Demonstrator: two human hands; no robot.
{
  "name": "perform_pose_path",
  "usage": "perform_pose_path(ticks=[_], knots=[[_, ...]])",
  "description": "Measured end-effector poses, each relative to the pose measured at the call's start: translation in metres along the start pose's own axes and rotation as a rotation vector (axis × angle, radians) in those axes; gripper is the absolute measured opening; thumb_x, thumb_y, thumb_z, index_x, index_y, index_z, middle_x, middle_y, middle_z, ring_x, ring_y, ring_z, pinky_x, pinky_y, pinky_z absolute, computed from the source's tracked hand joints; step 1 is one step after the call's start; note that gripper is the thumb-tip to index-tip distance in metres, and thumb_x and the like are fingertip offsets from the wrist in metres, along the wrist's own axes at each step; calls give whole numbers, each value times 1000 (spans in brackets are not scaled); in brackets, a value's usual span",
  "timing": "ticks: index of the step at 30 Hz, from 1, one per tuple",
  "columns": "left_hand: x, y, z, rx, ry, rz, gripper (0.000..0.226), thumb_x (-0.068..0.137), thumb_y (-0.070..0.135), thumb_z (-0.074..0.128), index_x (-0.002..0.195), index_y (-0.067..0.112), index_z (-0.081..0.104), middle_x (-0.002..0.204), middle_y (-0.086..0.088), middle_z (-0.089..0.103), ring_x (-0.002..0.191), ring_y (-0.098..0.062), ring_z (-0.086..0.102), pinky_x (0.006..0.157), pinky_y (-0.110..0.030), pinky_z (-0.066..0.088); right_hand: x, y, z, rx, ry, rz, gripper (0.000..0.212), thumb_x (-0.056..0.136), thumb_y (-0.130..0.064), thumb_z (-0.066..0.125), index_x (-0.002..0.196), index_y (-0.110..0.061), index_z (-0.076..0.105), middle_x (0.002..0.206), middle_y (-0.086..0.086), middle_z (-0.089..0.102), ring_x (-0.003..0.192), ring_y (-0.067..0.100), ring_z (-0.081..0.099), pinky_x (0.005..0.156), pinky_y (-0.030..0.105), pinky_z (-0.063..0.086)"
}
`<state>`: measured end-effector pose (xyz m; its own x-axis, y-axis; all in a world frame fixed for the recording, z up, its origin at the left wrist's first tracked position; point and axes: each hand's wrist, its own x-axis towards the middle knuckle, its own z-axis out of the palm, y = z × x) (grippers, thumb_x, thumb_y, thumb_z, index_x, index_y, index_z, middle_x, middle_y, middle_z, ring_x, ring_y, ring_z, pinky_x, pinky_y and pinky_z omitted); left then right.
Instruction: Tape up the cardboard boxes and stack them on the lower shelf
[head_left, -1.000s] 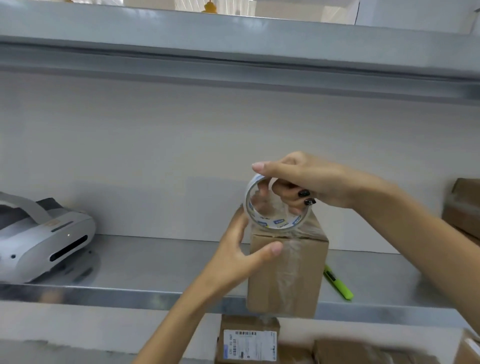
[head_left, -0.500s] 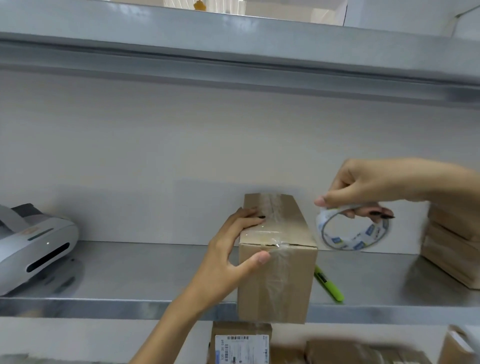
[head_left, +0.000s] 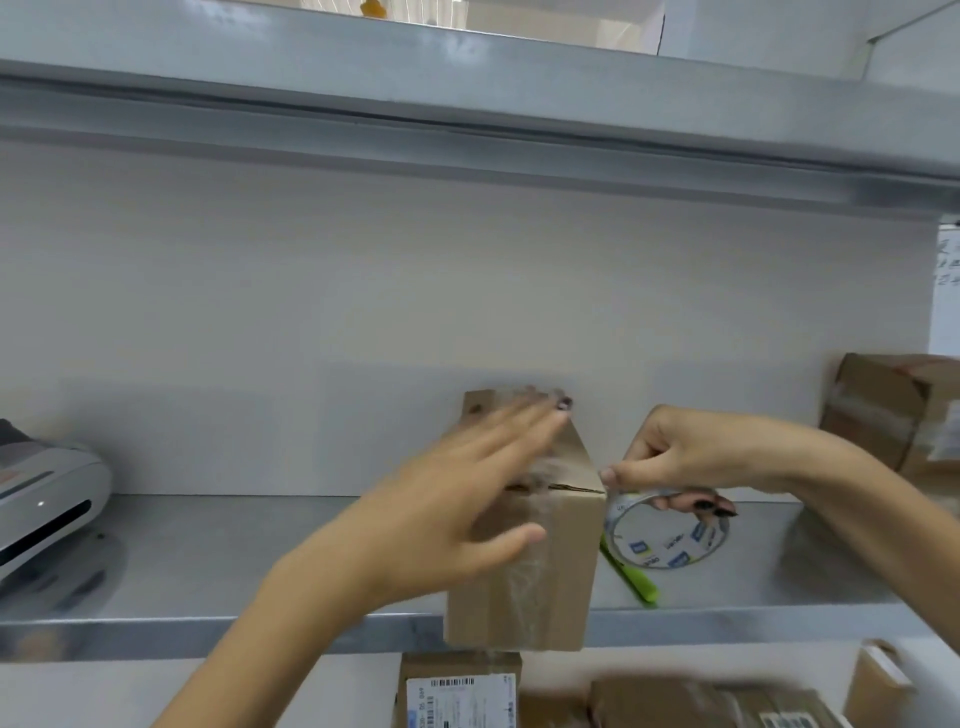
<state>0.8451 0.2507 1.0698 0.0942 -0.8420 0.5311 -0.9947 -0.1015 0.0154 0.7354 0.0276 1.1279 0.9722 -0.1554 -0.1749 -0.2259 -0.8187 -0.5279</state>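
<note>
Box (head_left: 540, 561), shelf (head_left: 208, 571) front edge: left hand (head_left: 457, 499) lay flat, fingers straight, on taped top; right hand (head_left: 691, 452) gripped tape roll (head_left: 670, 535). Firm seam-pressing seemed advisable.

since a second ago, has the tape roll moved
Yes. The tape roll went right and down from atop the box, now beside its right side, over the green pen.

I was looking into what seemed a packing or stock room. A bare steel shelf (head_left: 208, 561) ran across the middle of the frame, with an upper shelf (head_left: 467, 78) along the top. Taped cardboard boxes (head_left: 883, 415) sat at the right edge and a barcode-labelled box (head_left: 457, 696) at bottom centre. A tape roll (head_left: 670, 535) was right of centre and a grey-white machine (head_left: 47, 499) at far left.
</note>
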Motion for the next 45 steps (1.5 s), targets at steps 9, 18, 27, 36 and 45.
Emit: perform_pose_path(ticks=[9, 18, 27, 36, 45], knots=[[-5, 14, 11, 83, 165, -88, 58, 89, 54, 44, 131, 18, 60, 138, 5, 56, 127, -16, 54, 93, -30, 51, 6, 0, 3, 100, -53, -45, 57, 91, -46, 58, 41, -21, 46, 37, -2, 37, 31, 11, 32, 38, 20, 37], [-32, 2, 12, -31, 194, -388, 88, 76, 74, 25, 151, 26, 25, 153, 18, 21, 143, -2, 21, 112, -16, 15, -7, -23, 9, 162, 11, -131, 57, 79, -67, 52, 52, -17, 62, 39, 0, 45, 35, 14, 43, 49, 22, 47], [-67, 22, 83, -676, 501, -745, 96, 66, 76, 55, 147, 54, 8, 139, 41, 33, 129, 9, 39, 93, -9, 33, 2, -66, 23, 201, 132, -516, 44, 83, -58, 60, 84, -16, 72, 78, 17, 65, 72, 13, 57, 72, 24, 43], [-36, -15, 64, -797, 296, -414, 68, 72, 56, 74, 133, 47, 45, 136, 23, 51, 131, 2, 43, 99, -8, 35, 16, -81, 28, 225, -36, -450, 50, 86, -51, 56, 82, -2, 66, 46, -2, 45, 40, 13, 43, 49, 25, 49], [-39, -31, 61, -594, 305, -334, 55, 75, 57, 65, 126, 40, 54, 145, 24, 39, 134, -1, 40, 105, -20, 40, -30, -35, -34, -145, 27, -167, 50, 77, -59, 56, 52, -16, 61, 40, -2, 49, 33, 11, 43, 44, 17, 39]])
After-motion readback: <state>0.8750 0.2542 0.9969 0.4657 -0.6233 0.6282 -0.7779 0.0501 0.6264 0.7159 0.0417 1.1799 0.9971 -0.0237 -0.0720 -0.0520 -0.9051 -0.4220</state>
